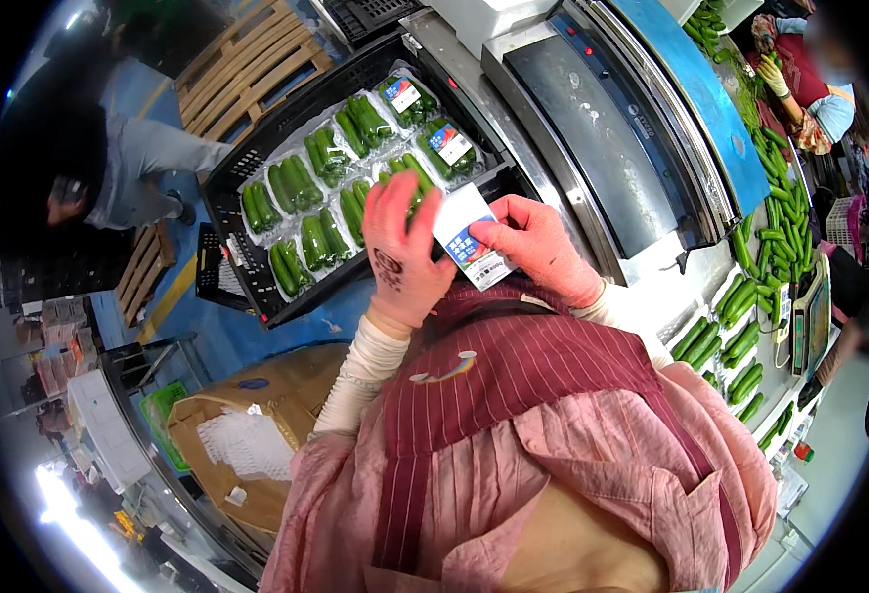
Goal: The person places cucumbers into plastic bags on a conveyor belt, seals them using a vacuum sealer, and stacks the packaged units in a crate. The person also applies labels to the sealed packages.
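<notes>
My right hand (543, 247), in a thin pink glove, pinches a stack of white labels (472, 229) with blue and red print, thumb on top. My left hand (402, 252), gloved the same way, is raised just left of the labels. Its fingers are stretched out and a little blurred, and its thumb is close to the labels' edge. Beyond both hands, a black plastic crate (247, 272) holds wrapped packs of green cucumbers (294, 185) in rows. Two packs at the crate's far right bear labels like these, one of them a printed label (449, 144). My left hand hides part of the nearer row.
Right of the crate stands a wrapping machine (593, 128) with a blue cover. Loose cucumbers (785, 217) and trayed ones lie on the counter at right, near a scale (808, 321). A cardboard box (296, 395) is at lower left, pallets (247, 74) behind. Two people stand nearby.
</notes>
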Tool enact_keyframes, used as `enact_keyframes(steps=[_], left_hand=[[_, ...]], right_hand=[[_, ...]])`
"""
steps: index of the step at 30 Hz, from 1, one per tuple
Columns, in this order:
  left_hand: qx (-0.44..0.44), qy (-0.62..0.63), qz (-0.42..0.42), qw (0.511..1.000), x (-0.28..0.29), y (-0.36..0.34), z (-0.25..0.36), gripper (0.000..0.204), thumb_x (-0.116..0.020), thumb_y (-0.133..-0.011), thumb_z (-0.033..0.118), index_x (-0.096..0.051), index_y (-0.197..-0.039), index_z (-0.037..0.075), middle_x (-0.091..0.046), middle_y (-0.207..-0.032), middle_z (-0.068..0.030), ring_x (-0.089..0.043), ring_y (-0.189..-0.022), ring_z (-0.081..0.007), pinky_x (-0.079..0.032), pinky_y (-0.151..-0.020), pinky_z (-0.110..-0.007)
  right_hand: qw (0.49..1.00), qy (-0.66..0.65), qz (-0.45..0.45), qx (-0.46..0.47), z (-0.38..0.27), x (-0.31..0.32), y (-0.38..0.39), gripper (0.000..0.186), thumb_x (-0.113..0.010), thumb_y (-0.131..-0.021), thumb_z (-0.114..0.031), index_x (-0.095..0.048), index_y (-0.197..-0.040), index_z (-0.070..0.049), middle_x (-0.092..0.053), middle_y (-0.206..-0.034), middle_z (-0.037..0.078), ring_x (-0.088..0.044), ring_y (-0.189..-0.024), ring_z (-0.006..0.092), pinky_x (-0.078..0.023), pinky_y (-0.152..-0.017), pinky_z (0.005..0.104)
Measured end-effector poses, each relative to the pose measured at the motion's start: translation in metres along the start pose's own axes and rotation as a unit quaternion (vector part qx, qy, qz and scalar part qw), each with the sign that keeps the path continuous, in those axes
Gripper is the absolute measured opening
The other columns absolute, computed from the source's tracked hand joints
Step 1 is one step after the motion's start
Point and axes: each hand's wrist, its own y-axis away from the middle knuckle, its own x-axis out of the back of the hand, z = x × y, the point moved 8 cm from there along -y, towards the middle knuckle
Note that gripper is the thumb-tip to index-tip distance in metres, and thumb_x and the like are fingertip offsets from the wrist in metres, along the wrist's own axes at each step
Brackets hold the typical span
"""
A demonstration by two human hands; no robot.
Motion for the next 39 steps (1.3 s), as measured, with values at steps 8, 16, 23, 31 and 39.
enact_keyframes(steps=[8, 16, 23, 31, 39], left_hand=[[0.001, 0.202, -0.024, 0.979, -0.018, 0.018, 0.021, 0.03, -0.068, -0.076, -0.003, -0.07, -0.106, 0.003, -0.067, -0.116, -0.0103, -0.058, -0.121, -0.035, -0.044, -0.105, -0.047], [0.227, 0.554, -0.084, 0.796, -0.037, 0.029, -0.003, 0.025, -0.064, -0.088, -0.007, -0.067, -0.112, 0.0, -0.066, -0.117, -0.0099, -0.062, -0.109, -0.0171, -0.05, -0.096, -0.03], [0.281, 0.615, -0.123, 0.727, -0.023, 0.03, -0.031, 0.025, -0.07, -0.089, 0.001, -0.065, -0.114, -0.001, -0.067, -0.108, -0.0039, -0.062, -0.099, -0.0102, -0.051, -0.088, -0.025], [0.32, 0.657, -0.123, 0.671, -0.024, 0.046, -0.081, 0.025, -0.064, -0.097, 0.009, -0.061, -0.118, -0.004, -0.068, -0.107, -0.0056, -0.063, -0.099, -0.0104, -0.053, -0.088, -0.027], [0.44, 0.5, -0.19, 0.722, -0.051, 0.086, -0.137, 0.021, -0.064, -0.097, 0.017, -0.071, -0.103, -0.002, -0.07, -0.087, -0.0003, -0.059, -0.077, -0.0064, -0.049, -0.066, -0.026]], right_hand=[[0.988, 0.112, 0.075, 0.069, -0.02, 0.002, 0.036, 0.029, -0.081, -0.082, -0.025, -0.068, -0.091, -0.001, -0.069, -0.079, 0.003, -0.06, -0.072, 0.0056, -0.049, -0.062, 0.0233], [0.991, 0.018, 0.098, 0.091, -0.024, 0.0, 0.041, 0.046, -0.08, -0.082, -0.013, -0.062, -0.122, 0.001, -0.062, -0.081, -0.002, -0.055, -0.073, 0.0034, -0.047, -0.066, 0.0206], [0.994, -0.101, 0.015, 0.031, -0.033, -0.041, 0.018, 0.04, -0.075, -0.087, -0.012, -0.066, -0.124, -0.004, -0.06, -0.084, -0.004, -0.053, -0.079, 0.0045, -0.044, -0.07, 0.0205], [0.99, 0.018, 0.049, 0.13, -0.034, -0.068, -0.019, 0.026, -0.075, -0.083, -0.007, -0.073, -0.109, -0.005, -0.062, -0.087, 0.003, -0.058, -0.083, 0.0104, -0.046, -0.074, 0.0241], [0.967, 0.1, 0.112, 0.206, -0.025, -0.069, -0.065, 0.016, -0.07, -0.088, -0.007, -0.072, -0.104, -0.002, -0.065, -0.093, 0.005, -0.061, -0.086, 0.0129, -0.048, -0.079, 0.0254]])
